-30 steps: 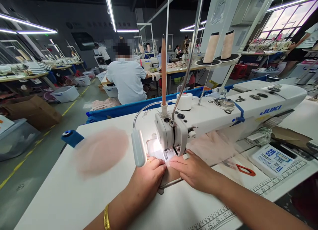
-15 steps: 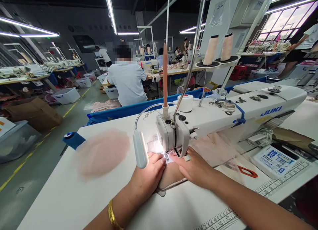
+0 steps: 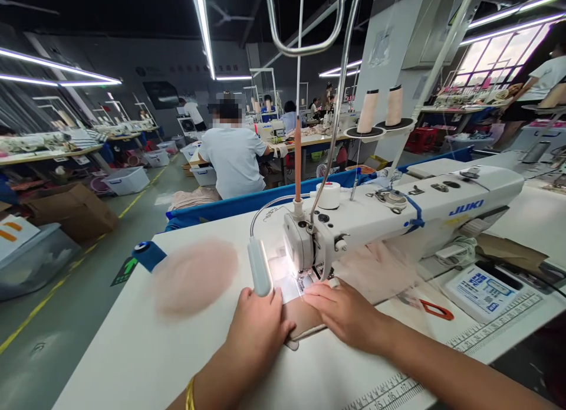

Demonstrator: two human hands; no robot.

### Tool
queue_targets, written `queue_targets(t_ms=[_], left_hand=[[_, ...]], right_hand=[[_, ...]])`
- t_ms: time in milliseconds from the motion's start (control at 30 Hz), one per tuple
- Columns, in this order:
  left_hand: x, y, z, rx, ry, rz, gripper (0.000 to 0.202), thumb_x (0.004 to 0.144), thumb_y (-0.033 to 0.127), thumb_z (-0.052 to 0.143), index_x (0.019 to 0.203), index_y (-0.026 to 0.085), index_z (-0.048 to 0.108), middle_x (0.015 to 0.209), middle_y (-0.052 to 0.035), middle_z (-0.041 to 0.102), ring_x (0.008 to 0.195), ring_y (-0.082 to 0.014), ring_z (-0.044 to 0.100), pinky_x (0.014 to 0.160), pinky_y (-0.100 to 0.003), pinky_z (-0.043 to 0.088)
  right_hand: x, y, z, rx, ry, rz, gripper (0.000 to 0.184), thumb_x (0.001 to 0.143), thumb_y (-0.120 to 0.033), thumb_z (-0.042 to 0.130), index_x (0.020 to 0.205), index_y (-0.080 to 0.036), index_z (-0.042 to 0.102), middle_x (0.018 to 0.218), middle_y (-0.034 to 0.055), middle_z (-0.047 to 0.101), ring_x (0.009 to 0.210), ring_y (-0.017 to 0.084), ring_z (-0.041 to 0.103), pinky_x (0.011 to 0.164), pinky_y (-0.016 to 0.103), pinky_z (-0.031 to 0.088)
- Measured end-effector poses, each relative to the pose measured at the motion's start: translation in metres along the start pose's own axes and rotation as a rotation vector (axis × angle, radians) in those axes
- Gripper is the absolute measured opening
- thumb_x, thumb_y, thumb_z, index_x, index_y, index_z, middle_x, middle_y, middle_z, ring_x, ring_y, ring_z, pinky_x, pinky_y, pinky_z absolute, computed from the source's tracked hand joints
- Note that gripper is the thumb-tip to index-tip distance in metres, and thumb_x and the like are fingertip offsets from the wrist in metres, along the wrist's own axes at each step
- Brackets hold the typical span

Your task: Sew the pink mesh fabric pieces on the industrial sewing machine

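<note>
Beige fabric (image 3: 305, 319) lies under the needle area of a white JUKI sewing machine (image 3: 375, 212), close to its lit presser foot (image 3: 302, 282). My left hand (image 3: 259, 324) rests at the fabric's left edge, below a small lamp; its thumb and index finger are apart. On the right, my right hand (image 3: 351, 312) has its fingers bunched on the fabric beside the presser foot, gripping it there. The tips of some fingers are hidden. Sheer pink fabric (image 3: 375, 268) spreads behind my right hand.
A round sheer pink piece (image 3: 197, 277) and a blue thread cone (image 3: 149, 255) are on the table's left. At right lie an orange-handled tool (image 3: 437, 310), a white box (image 3: 481, 289) and a printed ruler (image 3: 389, 392). A person in a white shirt (image 3: 232, 156) sits ahead.
My left hand has drawn back from the presser foot toward the fabric's left edge, and its thumb has spread. My right hand stays near the foot. The camera view has shifted slightly.
</note>
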State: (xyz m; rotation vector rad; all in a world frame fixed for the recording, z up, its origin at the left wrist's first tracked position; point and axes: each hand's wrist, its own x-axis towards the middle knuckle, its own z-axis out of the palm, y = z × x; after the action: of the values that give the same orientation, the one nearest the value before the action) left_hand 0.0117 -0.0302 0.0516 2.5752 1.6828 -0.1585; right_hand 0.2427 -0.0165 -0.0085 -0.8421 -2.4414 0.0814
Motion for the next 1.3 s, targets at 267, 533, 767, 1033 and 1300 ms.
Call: queue_targets(t_ms=[267,533,767,1033,1300], left_hand=[[-0.03,-0.031,-0.015,-0.173,0.069,0.127,0.031,0.102,0.022,0.044,0.086,0.021,0.07,0.083,-0.0066,0.073,0.079,-0.0259,0.068,0.07,-0.035,0.047],[-0.045,-0.03,-0.021,-0.091,-0.124,0.218,0.028,0.092,0.014,0.049,0.067,0.022,0.061,0.067,-0.0032,0.066,0.057,-0.0196,0.058,0.055,-0.031,0.031],[-0.016,-0.024,-0.019,-0.392,0.074,0.325,0.029,0.099,0.018,0.044,0.085,0.023,0.068,0.086,-0.0043,0.072,0.078,-0.0199,0.066,0.069,-0.028,0.047],[-0.012,-0.017,-0.009,0.055,-0.15,-0.104,0.016,0.099,0.025,0.052,0.096,0.018,0.065,0.078,-0.0085,0.068,0.07,-0.0282,0.067,0.059,-0.033,0.043],[-0.004,-0.01,0.003,-0.221,0.038,0.202,0.009,0.085,0.022,0.07,0.085,0.021,0.061,0.102,-0.0083,0.064,0.09,-0.0265,0.063,0.074,-0.036,0.049]], right_hand=[[0.013,-0.037,0.01,0.195,-0.058,-0.17,0.039,0.097,-0.014,0.052,0.135,-0.019,0.059,0.126,0.0123,0.072,0.112,0.026,0.063,0.098,0.043,0.052],[0.01,-0.015,-0.007,0.214,-0.169,-0.118,0.033,0.095,-0.007,0.055,0.121,-0.022,0.069,0.126,0.0094,0.073,0.119,0.025,0.062,0.098,0.041,0.05],[0.023,-0.026,-0.017,0.324,-0.196,-0.037,0.037,0.085,0.0,0.054,0.109,-0.023,0.07,0.108,0.0034,0.075,0.104,0.021,0.064,0.093,0.036,0.048],[0.027,-0.03,-0.032,0.379,-0.284,-0.07,0.031,0.085,-0.013,0.063,0.111,-0.024,0.073,0.089,0.0006,0.069,0.089,0.021,0.061,0.081,0.035,0.039],[0.013,-0.032,-0.02,0.343,-0.428,-0.141,0.007,0.089,-0.017,0.075,0.092,-0.022,0.072,0.078,-0.0024,0.07,0.076,0.017,0.059,0.077,0.031,0.039]])
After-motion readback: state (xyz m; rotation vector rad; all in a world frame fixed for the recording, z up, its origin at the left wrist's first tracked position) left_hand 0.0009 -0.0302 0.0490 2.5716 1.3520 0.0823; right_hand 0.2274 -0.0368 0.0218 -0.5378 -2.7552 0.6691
